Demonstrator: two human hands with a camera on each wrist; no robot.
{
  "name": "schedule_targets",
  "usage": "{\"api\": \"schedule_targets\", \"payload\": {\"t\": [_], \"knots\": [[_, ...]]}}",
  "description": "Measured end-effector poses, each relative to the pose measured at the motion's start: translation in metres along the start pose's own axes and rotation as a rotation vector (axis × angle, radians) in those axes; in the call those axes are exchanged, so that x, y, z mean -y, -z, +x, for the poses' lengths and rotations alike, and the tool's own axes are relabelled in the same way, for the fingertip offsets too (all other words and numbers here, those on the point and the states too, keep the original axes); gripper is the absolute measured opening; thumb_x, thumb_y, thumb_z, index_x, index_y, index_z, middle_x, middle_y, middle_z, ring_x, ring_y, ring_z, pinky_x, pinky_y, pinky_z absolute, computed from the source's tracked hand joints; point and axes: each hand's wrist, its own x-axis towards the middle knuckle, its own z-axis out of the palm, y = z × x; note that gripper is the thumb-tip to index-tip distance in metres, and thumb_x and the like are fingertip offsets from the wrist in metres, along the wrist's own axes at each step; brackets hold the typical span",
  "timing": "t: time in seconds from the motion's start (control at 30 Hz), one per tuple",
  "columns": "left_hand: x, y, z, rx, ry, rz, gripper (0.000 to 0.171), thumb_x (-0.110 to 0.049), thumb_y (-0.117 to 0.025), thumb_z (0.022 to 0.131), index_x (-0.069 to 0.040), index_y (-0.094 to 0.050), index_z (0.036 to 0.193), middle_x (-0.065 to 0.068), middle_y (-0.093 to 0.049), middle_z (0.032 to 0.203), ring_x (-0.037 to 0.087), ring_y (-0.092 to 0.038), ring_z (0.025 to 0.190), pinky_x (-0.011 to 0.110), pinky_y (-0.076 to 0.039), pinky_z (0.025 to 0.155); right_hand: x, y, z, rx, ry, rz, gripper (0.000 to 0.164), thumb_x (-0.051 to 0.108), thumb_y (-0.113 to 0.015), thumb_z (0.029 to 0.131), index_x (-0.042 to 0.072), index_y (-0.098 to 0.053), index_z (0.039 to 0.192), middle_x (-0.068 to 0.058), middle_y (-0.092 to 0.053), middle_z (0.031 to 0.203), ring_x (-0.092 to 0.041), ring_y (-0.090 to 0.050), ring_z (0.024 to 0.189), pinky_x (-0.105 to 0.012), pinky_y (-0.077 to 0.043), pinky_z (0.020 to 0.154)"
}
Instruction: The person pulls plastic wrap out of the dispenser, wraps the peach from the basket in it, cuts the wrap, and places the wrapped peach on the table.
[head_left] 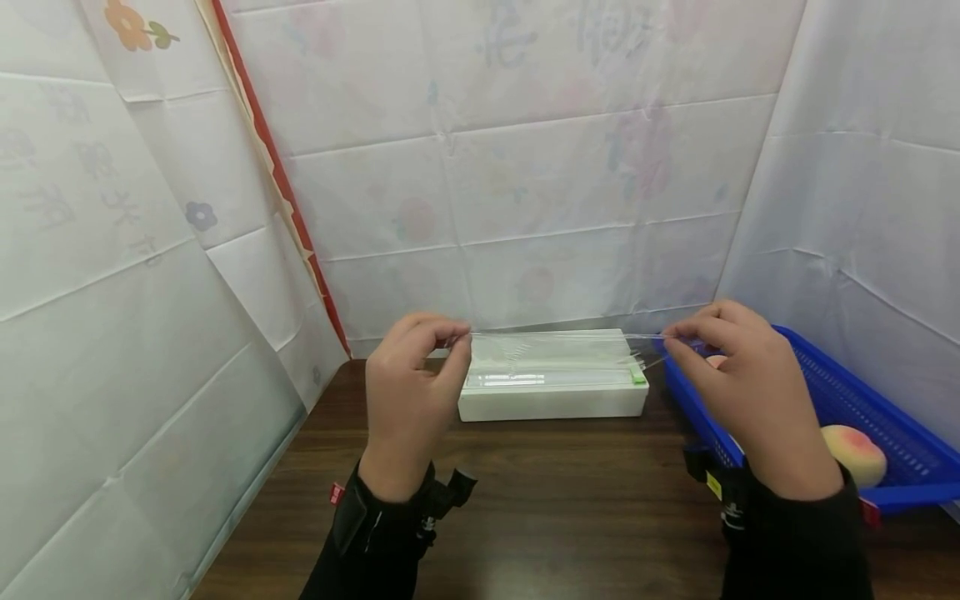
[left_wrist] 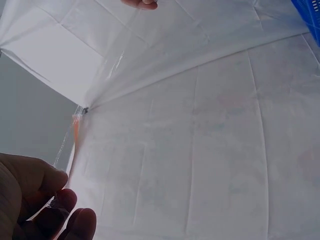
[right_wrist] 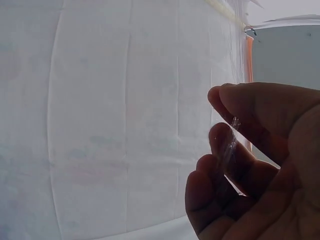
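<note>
A clear sheet of cling film stretches between my two hands, over a white cling film dispenser box on the table. My left hand pinches the film's left end between thumb and forefinger. At the other end my right hand pinches the film the same way. The box has a clear strip along its top and a small green piece at the right. In the right wrist view, crumpled film trails across the fingers of the right hand. A bit of film also shows at the left fingertips in the left wrist view.
To the right stands a blue plastic basket, partly behind the right hand, with a peach inside. The dark wood table is enclosed by white sheets at the back and both sides.
</note>
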Motion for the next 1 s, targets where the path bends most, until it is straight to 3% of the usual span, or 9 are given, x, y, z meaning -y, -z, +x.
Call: {"api": "schedule_targets", "payload": {"t": [0.3,0.77,1.0], "knots": [[-0.003,0.003,0.001,-0.008,-0.002,-0.016,0.008,-0.005,-0.073,0.096,-0.005,-0.081,0.094,0.006,-0.076,0.097,0.014,-0.069,0.090,0.020,-0.055,0.084,0.005,0.005,-0.002,-0.043,-0.030,0.031,0.003,0.011,-0.081,0.094,0.012,-0.083,0.097,0.004,-0.070,0.095,0.005,-0.049,0.084,-0.011,-0.038,0.066],[-0.008,0.007,0.001,-0.032,-0.021,-0.019,0.008,-0.004,-0.073,0.095,-0.003,-0.081,0.093,0.007,-0.076,0.094,0.014,-0.069,0.089,0.021,-0.054,0.083,0.012,0.004,-0.003,-0.180,-0.062,0.109,0.009,0.001,-0.085,0.088,0.007,-0.082,0.094,0.003,-0.064,0.093,0.003,-0.051,0.088,-0.010,-0.036,0.071],[-0.009,0.010,0.001,-0.054,-0.024,-0.018,0.007,-0.006,-0.074,0.095,-0.004,-0.081,0.093,0.008,-0.076,0.094,0.015,-0.070,0.091,0.023,-0.055,0.084,0.014,0.004,-0.001,-0.212,-0.064,0.135,0.011,-0.001,-0.085,0.087,0.005,-0.081,0.095,0.005,-0.062,0.094,0.006,-0.052,0.091,-0.010,-0.038,0.080]]}}
